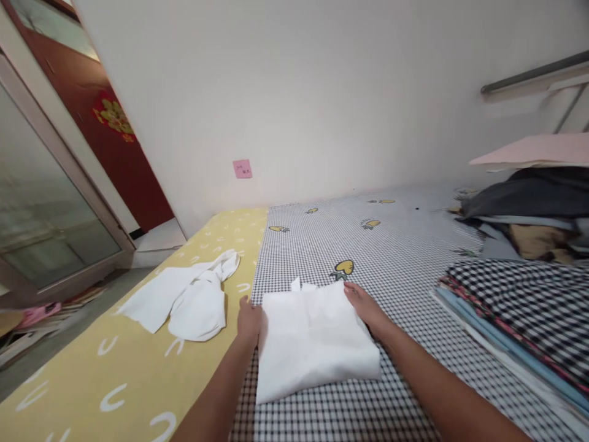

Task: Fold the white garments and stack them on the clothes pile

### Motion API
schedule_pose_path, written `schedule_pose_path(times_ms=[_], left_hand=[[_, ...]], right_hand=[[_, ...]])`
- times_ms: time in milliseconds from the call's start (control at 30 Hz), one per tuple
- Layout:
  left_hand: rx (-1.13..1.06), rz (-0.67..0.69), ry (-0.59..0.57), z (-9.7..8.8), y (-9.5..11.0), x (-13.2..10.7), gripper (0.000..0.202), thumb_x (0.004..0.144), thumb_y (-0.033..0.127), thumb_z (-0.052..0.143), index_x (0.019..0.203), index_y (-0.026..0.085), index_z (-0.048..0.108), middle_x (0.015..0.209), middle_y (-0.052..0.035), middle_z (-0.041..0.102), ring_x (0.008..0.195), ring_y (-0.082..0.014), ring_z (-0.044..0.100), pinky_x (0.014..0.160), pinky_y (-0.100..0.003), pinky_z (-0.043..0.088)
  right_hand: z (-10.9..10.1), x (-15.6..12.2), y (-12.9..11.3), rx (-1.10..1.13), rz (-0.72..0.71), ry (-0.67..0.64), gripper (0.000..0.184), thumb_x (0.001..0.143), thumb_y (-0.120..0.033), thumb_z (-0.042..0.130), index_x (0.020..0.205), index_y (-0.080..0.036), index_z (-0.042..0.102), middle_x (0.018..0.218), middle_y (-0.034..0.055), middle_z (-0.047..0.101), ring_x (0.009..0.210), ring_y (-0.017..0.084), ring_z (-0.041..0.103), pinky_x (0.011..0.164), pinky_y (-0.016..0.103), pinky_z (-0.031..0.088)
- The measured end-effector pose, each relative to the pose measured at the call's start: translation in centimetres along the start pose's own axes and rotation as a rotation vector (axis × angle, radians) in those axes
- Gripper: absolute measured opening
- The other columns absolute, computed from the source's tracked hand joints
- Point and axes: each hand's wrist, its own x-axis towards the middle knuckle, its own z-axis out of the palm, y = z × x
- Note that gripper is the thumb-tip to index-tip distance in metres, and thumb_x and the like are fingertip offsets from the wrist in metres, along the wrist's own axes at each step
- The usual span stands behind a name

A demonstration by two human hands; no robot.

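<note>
White cloth, folded (317,347) — flat on a black-and-white gingham sheet (414,288), left hand (249,320) and right hand (363,305) open at its two sides, touching, neither gripping. Second white garment (193,298), loosely rumpled, on adjoining yellow sheet (138,374) — folded fabric stack (519,313) to the right.

A home bedroom, a low bed (391,245) under checked and yellow printed sheets, stacked folded fabric (519,307) at one side, a red door (124,172) with a paper decoration (113,116), a glass sliding door (50,202) beside it
</note>
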Motion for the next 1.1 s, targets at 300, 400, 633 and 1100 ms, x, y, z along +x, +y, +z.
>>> schedule_pose_path(times_ms=[300,400,633,1100], left_hand=[[0.897,1.110,-0.376,4.1,-0.6,-7.5,0.040,0.101,0.037,0.042,0.140,0.039,0.054,0.161,-0.0016,0.037,0.152,-0.0290,0.027,0.123,-0.064,0.017],[0.959,0.953,-0.441,5.5,-2.8,-7.4,0.043,0.102,0.042,0.035,0.144,0.039,0.049,0.161,-0.0026,0.037,0.151,-0.0311,0.029,0.119,-0.069,0.024],[0.956,0.862,-0.467,5.8,-4.0,-6.5,0.046,0.103,0.044,0.030,0.148,0.042,0.040,0.162,-0.0004,0.035,0.153,-0.0291,0.024,0.120,-0.069,0.020],[0.998,0.818,-0.508,6.3,-4.1,-6.7,0.049,0.102,0.052,0.031,0.150,0.045,0.034,0.164,0.0033,0.029,0.154,-0.0273,0.018,0.122,-0.068,0.014]], right_hand=[[-3.1,-7.6,0.5,0.025,-0.011,0.285,0.052,0.091,-0.058,0.037,0.125,-0.021,0.054,0.112,0.0098,0.067,0.080,0.019,0.070,0.080,0.035,0.057],[-3.8,-11.9,1.5,-0.056,-0.034,0.286,0.050,0.089,-0.064,0.040,0.098,-0.022,0.066,0.092,0.0070,0.067,0.069,0.020,0.065,0.074,0.038,0.056],[-2.4,-15.1,2.8,-0.664,-0.192,0.198,0.042,0.093,-0.055,0.043,0.080,-0.024,0.069,0.100,0.0093,0.066,0.097,0.028,0.062,0.089,0.048,0.048],[-2.4,-16.0,1.0,-1.393,-0.247,0.203,0.017,0.093,-0.029,0.055,0.092,-0.021,0.070,0.104,0.0134,0.070,0.099,0.031,0.062,0.088,0.051,0.046]])
